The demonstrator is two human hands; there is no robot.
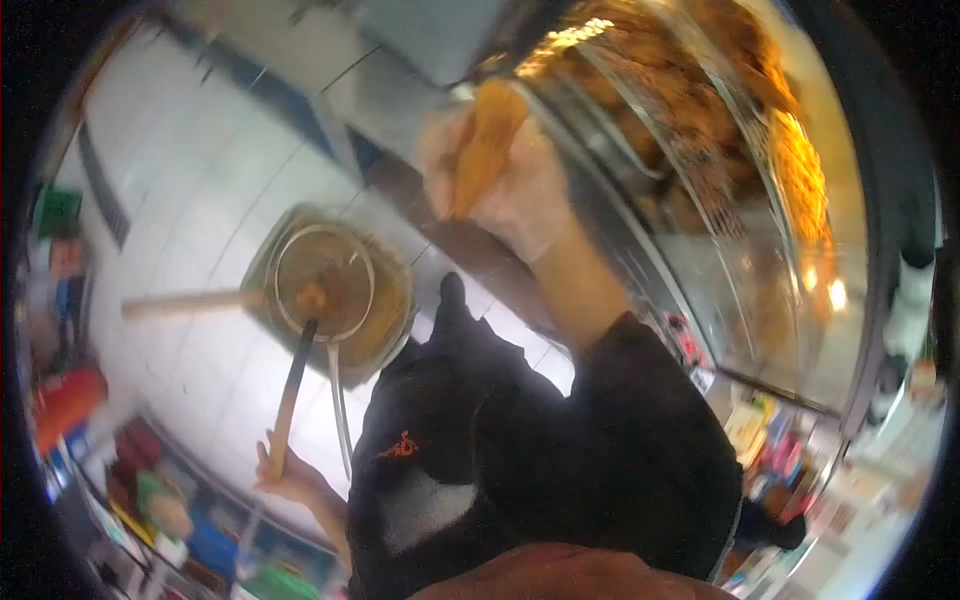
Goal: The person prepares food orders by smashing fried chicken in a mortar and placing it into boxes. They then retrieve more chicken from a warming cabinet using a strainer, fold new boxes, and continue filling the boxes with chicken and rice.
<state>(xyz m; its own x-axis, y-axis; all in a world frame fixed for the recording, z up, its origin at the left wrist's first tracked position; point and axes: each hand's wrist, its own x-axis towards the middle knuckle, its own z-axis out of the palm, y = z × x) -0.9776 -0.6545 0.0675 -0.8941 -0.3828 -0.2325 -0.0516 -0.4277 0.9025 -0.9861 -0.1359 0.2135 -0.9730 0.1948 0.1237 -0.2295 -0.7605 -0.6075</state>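
Note:
My left hand (285, 475) is closed around the wooden handle of a utensil (294, 400). Its dark far end reaches a round mesh strainer (350, 258), where a small brownish lump sits. The strainer lies over a wide container (388, 330) with yellowish-brown contents, and its thin metal handle points toward my body. A second wooden handle (190, 304) sticks out over the container's left side. Raised in front of the glass case, my right hand (520, 190) grips an orange-brown elongated piece (490, 140). Motion blurs that hand, and the piece's exact nature is unclear.
A lit glass case (735, 290) with golden-brown items stands at the upper right. Pale floor tiles (190, 180) show on the left. Assorted colourful objects line the lower left, including a red one (70, 405); more packages (775, 445) are at the lower right.

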